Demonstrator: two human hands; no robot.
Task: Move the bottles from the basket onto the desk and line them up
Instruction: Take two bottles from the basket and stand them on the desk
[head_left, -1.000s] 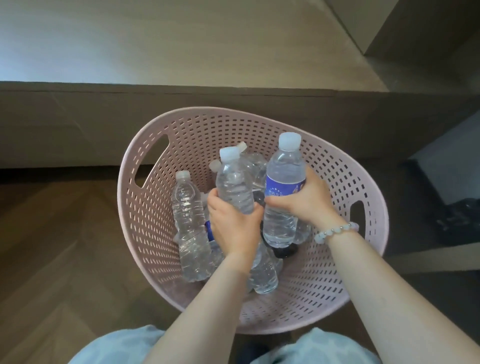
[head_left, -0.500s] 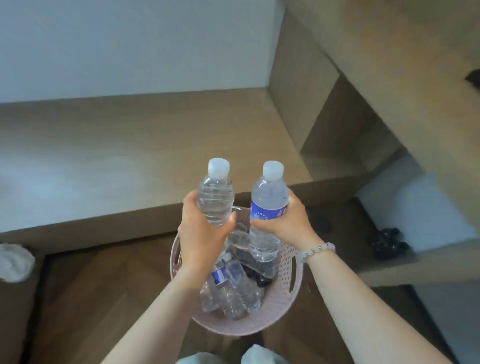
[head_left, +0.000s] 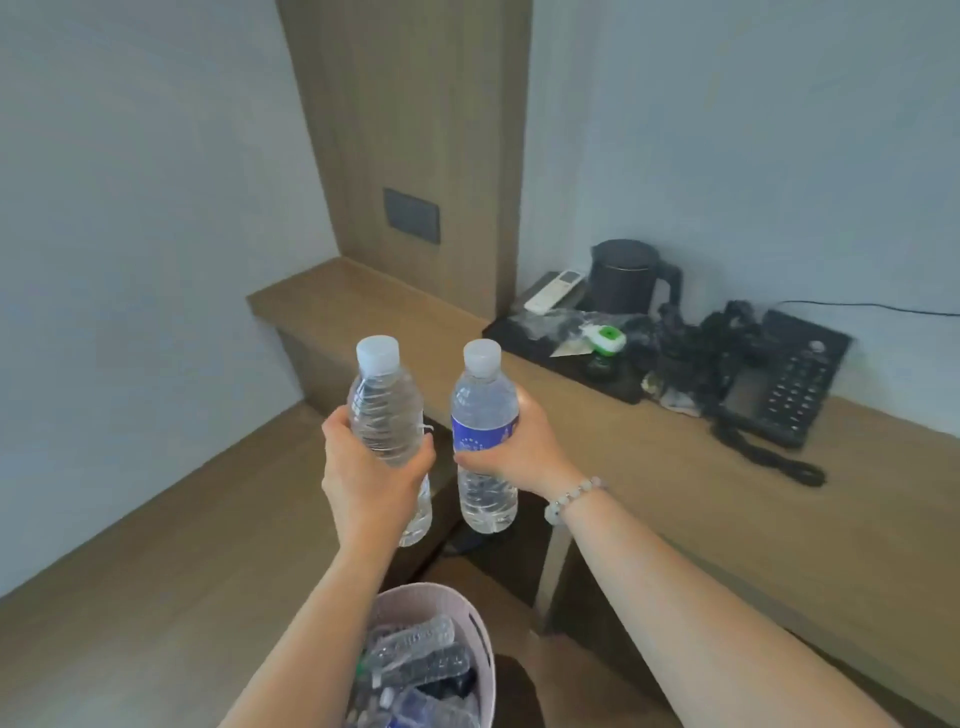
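Hands now lifted clear of the basket (head_left: 410, 597): left hand (head_left: 371, 467) grips the plain bottle (head_left: 384, 410), right hand (head_left: 519, 441) grips the blue-label bottle (head_left: 483, 410), both upright, mid-air short of the desk (head_left: 649, 467); set-down looks next, more still in basket

both forearms (head_left: 701, 587) bare to frame edge; pale round-bead bracelet (head_left: 574, 496) on wrist of right hand (head_left: 522, 447)
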